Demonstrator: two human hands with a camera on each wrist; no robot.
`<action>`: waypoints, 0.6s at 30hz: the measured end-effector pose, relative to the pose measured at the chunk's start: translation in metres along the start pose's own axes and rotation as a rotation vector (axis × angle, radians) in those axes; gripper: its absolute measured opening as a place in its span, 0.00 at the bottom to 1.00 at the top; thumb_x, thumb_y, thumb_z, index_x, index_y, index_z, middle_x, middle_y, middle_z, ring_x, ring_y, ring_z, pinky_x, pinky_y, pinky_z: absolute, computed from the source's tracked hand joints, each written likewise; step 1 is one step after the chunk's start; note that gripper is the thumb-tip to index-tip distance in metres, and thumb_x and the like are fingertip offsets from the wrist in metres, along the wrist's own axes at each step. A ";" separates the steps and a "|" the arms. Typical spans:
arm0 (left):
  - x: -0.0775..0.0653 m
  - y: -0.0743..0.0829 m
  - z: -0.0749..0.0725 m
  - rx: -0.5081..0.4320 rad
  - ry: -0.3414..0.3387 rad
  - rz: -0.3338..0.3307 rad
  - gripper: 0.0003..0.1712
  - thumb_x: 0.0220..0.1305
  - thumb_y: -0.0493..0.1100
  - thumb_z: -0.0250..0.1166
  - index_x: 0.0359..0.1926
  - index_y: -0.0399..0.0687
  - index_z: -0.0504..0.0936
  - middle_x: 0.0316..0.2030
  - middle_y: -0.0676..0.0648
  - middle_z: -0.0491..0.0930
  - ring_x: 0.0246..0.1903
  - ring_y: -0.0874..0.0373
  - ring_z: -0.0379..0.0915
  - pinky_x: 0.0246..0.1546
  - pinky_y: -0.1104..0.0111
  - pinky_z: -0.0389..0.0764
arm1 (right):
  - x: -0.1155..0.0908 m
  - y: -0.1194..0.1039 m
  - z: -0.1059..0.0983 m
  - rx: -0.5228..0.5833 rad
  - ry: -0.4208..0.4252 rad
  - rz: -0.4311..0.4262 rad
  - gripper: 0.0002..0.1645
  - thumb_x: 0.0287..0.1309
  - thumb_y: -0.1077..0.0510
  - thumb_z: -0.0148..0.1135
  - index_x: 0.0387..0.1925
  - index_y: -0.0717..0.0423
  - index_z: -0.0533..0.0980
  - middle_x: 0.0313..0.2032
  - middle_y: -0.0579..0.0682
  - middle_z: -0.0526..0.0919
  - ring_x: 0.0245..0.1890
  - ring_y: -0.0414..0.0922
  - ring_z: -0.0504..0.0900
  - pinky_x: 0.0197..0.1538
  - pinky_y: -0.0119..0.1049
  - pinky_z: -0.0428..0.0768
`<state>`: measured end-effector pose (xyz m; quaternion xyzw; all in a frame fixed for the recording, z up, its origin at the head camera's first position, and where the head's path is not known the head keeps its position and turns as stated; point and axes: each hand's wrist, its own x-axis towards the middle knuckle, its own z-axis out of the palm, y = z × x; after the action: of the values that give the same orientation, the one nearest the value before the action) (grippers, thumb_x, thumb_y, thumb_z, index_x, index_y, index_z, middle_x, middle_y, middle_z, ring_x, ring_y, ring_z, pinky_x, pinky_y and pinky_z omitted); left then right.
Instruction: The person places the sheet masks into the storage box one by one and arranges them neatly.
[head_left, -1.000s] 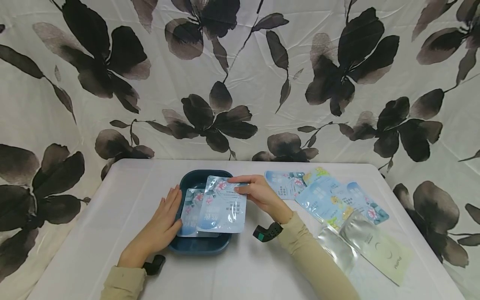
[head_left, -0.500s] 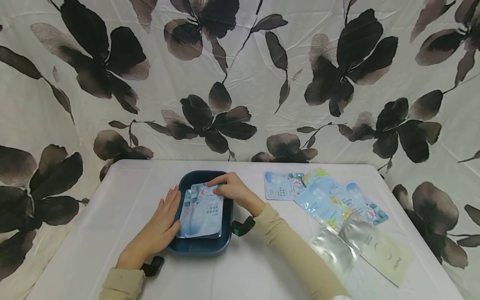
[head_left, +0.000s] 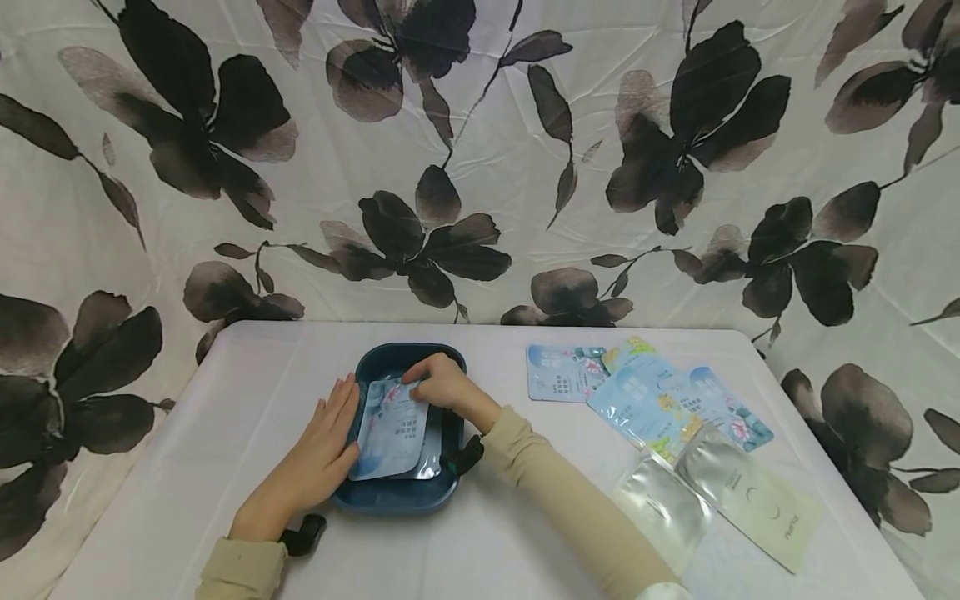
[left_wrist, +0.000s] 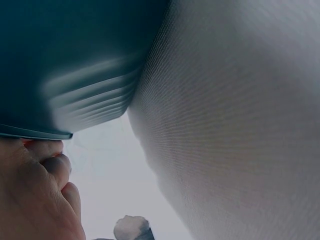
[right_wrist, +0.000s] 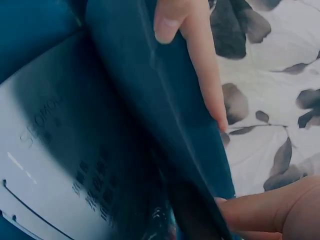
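Note:
A light-blue floral face mask packet (head_left: 390,433) is pinched at its upper right corner by my right hand (head_left: 450,387), inside the dark blue tray (head_left: 397,502). Under it lies another face mask packet (head_left: 432,450), whose right edge shows. In the right wrist view the held packet (right_wrist: 150,100) stands tilted and shadowed between thumb and fingers, above the printed lower packet (right_wrist: 65,150). My left hand (head_left: 318,454) rests with straight fingers along the tray's left side. The left wrist view shows its knuckles at the tray's rim (left_wrist: 35,135).
Right of the tray, several blue and yellow packets (head_left: 637,392) lie overlapping on the white table (head_left: 525,500). Nearer the front are a silver packet (head_left: 663,504) and a pale green one (head_left: 757,500). A floral curtain (head_left: 480,167) hangs behind the table's far edge.
My right hand has carried the packet leftward from over the tray's right rim and down onto the packet in the tray. My left hand keeps its place at the tray's side.

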<state>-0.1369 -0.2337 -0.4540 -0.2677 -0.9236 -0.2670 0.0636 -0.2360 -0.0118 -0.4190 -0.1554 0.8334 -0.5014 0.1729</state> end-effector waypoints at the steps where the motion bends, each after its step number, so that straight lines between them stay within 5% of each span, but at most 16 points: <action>1: 0.000 0.000 0.000 -0.001 0.000 0.002 0.41 0.68 0.35 0.52 0.76 0.29 0.44 0.76 0.32 0.40 0.77 0.44 0.28 0.74 0.56 0.29 | 0.000 0.000 0.001 -0.014 0.001 0.002 0.18 0.51 0.73 0.63 0.46 0.66 0.84 0.52 0.59 0.82 0.38 0.42 0.77 0.37 0.28 0.75; 9: 0.000 -0.002 0.001 0.012 -0.006 -0.012 0.41 0.68 0.35 0.52 0.76 0.29 0.44 0.77 0.34 0.39 0.76 0.40 0.31 0.74 0.58 0.28 | -0.005 0.001 0.006 -0.073 -0.033 0.016 0.24 0.58 0.59 0.65 0.56 0.64 0.79 0.58 0.57 0.78 0.56 0.49 0.75 0.61 0.44 0.73; 12: 0.000 -0.003 0.001 0.018 -0.010 -0.022 0.42 0.67 0.35 0.52 0.76 0.29 0.43 0.77 0.35 0.38 0.76 0.38 0.32 0.73 0.62 0.25 | -0.005 0.002 0.007 -0.049 -0.027 0.011 0.26 0.60 0.57 0.64 0.59 0.64 0.76 0.61 0.59 0.75 0.59 0.51 0.73 0.64 0.47 0.71; 18: 0.001 -0.003 0.002 0.013 -0.015 -0.040 0.42 0.67 0.35 0.52 0.76 0.29 0.43 0.77 0.35 0.38 0.76 0.38 0.32 0.74 0.52 0.31 | -0.008 0.000 0.007 -0.019 0.021 0.003 0.29 0.60 0.56 0.62 0.62 0.63 0.73 0.67 0.64 0.64 0.65 0.55 0.65 0.67 0.52 0.66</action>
<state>-0.1389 -0.2347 -0.4567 -0.2506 -0.9310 -0.2600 0.0530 -0.2260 -0.0141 -0.4211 -0.1505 0.8401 -0.4948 0.1637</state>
